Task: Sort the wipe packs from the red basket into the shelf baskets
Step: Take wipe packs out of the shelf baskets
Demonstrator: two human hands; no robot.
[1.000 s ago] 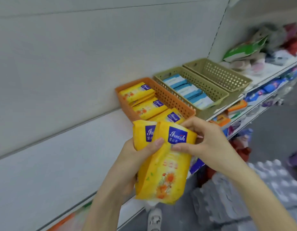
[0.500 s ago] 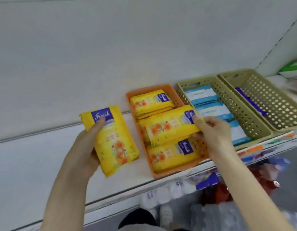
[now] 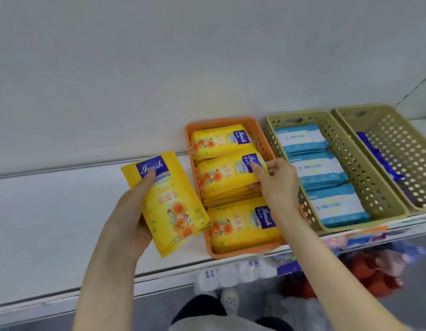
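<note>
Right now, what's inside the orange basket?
Three piles of yellow wipe packs fill the orange basket. The right hand pinches the top middle pack. The packs cover the basket's floor, so anything beneath them is hidden.

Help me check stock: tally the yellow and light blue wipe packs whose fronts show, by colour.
Yellow packs: 4 (three in the orange basket, one in the left hand)
Light blue packs: 3 (in the green basket beside it)
Total: 7; packs stacked beneath are not counted.
</note>
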